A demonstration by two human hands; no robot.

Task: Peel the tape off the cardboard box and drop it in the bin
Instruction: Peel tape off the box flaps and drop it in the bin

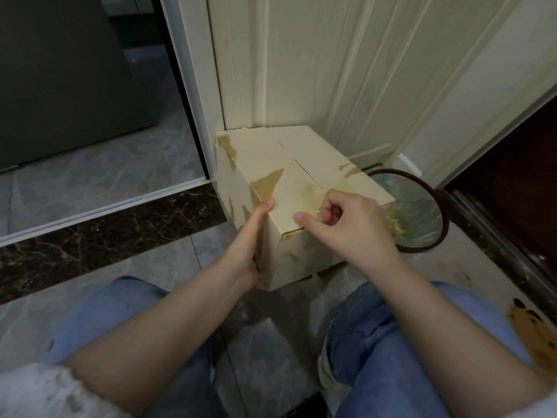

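Tape [313,191], thin, clear and clingy on the box [301,176], likely tears unless the right hand [346,224] pinching its edge peels slowly while the left hand [256,233] grips the box.

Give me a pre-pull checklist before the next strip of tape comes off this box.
1. Box steadied: ok, left hand holds its near corner, thumb on top.
2. Tape gripped: ok, right hand pinches a clear strip on the top face.
3. Bin within reach: ok, it stands just right of the box, open.
4. Bin has room: ok, some tape lies inside its liner.
5. Strip's far end free: cannot tell.
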